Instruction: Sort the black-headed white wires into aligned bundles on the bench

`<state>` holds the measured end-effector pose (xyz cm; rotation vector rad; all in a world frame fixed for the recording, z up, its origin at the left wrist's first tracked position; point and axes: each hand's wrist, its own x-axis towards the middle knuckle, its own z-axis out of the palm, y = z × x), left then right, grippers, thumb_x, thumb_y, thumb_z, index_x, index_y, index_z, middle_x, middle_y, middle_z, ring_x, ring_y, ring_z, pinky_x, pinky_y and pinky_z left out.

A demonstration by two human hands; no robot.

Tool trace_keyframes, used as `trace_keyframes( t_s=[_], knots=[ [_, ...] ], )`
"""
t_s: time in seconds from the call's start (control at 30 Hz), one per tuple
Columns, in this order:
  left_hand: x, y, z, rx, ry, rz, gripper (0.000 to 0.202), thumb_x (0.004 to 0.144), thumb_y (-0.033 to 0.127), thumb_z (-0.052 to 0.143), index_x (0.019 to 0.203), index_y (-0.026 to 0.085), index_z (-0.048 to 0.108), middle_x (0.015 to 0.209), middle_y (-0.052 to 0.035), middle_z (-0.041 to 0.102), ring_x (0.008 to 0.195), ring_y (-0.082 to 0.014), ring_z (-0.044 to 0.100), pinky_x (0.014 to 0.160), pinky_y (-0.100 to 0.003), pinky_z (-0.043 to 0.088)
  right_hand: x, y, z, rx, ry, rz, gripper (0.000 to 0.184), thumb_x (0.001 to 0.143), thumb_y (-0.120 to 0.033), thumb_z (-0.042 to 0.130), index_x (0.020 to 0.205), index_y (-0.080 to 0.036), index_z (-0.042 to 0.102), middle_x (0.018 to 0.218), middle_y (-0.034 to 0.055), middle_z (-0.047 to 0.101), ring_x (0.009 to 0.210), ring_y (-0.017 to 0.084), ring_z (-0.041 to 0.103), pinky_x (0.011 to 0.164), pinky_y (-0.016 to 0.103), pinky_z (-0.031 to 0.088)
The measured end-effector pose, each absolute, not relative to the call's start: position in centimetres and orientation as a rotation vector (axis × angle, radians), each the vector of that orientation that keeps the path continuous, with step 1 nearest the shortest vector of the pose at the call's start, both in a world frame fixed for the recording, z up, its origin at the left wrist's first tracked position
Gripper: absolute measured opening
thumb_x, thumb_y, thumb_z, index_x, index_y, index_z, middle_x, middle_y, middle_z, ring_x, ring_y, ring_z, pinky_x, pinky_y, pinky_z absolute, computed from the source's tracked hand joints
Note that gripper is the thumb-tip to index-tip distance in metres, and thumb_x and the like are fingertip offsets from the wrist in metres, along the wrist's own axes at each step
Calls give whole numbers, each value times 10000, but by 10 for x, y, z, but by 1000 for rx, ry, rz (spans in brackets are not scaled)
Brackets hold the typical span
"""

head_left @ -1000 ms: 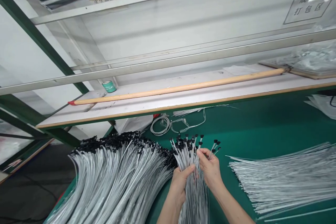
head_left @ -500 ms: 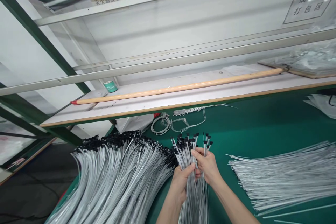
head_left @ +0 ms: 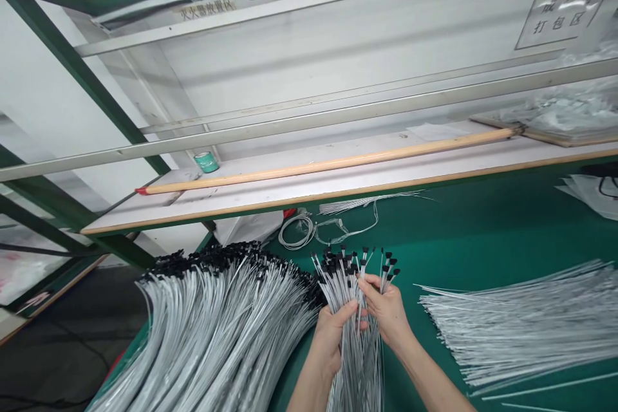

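Note:
A bundle of thin grey cables (head_left: 355, 367) with small black connectors at their upper ends stands between my hands. My left hand (head_left: 332, 333) is wrapped round this bundle below the connectors, thumb across the front. Several cables set apart at the bundle's right side are in my right hand (head_left: 386, 310), whose thumb and a finger also pinch at a cable near the bundle's top. Just left of my left hand lies a much larger heap of the same grey cables (head_left: 212, 335), its black connectors (head_left: 207, 257) pointing away from me.
More grey cables (head_left: 526, 322), with bare-looking ends, lie on the green tabletop (head_left: 463, 225) at right. A coiled cable (head_left: 296, 232) rests behind the bundle. Above the table runs a shelf (head_left: 270, 192) bearing a wooden pole (head_left: 328, 166) and a green tin (head_left: 206, 161).
My right hand has shifted slightly to the right with its cables, widening the gap from the main bundle. My left hand keeps its hold. The camera view has tilted slightly.

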<state>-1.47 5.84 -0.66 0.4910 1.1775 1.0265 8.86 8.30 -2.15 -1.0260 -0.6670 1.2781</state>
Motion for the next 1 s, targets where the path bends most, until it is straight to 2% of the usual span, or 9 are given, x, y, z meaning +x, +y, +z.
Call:
trace_keyframes(
  t_s=[0.23,0.33,0.63,0.8,1.0],
  knots=[
    [-15,60,-8,496,1193,1032,336,549,302,776,770,86,643,592,-69,677,490,-162,608,473,-255,475,89,77,-19,-1110,-661,1369,403,581,-477,703,811,-151,651,500,-44,464,361,119,449,280,240,375],
    [-14,61,-7,505,1190,1054,338,540,298,780,763,87,639,590,-65,677,489,-160,608,488,-257,482,89,74,-16,-1105,-659,1349,411,589,-489,691,814,-147,656,489,-49,448,355,110,435,281,234,377],
    [-14,61,-5,519,1175,1060,373,527,308,783,795,85,650,629,-67,683,481,-152,598,477,-257,474,90,78,-23,-1037,-686,1344,360,631,-491,662,738,-148,662,393,-87,304,338,78,328,296,203,280],
    [-10,60,2,520,1216,1077,313,548,251,769,782,82,648,593,-61,671,479,-153,589,519,-277,485,89,73,-24,-1150,-741,1187,403,640,-515,626,763,-136,686,372,-70,334,341,96,315,312,233,262],
    [-9,61,-4,512,1323,1103,168,606,215,720,699,112,624,522,-39,648,479,-139,583,475,-231,431,92,76,-25,-1195,-821,883,363,722,-511,555,713,-159,644,378,-80,328,362,94,323,422,241,345]
  ],
)
